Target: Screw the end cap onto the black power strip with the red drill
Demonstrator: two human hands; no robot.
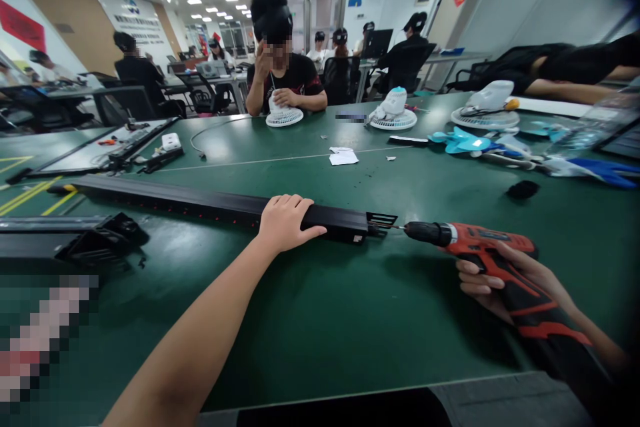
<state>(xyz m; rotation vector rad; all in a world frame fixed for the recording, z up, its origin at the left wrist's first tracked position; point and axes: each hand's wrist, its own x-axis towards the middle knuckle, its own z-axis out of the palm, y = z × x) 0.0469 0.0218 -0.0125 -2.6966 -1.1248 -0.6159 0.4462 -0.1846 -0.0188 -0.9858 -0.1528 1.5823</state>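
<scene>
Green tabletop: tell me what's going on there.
A person's left hand lies over a long, straight black bar on the green tabletop. Their right hand grips a red-and-black pistol-shaped power drill, its bit aimed at the bar's right end; whether it touches is too small to tell.

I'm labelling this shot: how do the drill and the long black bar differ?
The drill is red and black; the bar is mostly black. The bar is much longer than the drill. The right hand grips the drill, while the bar lies on the table under the left hand. Both show black.
</scene>
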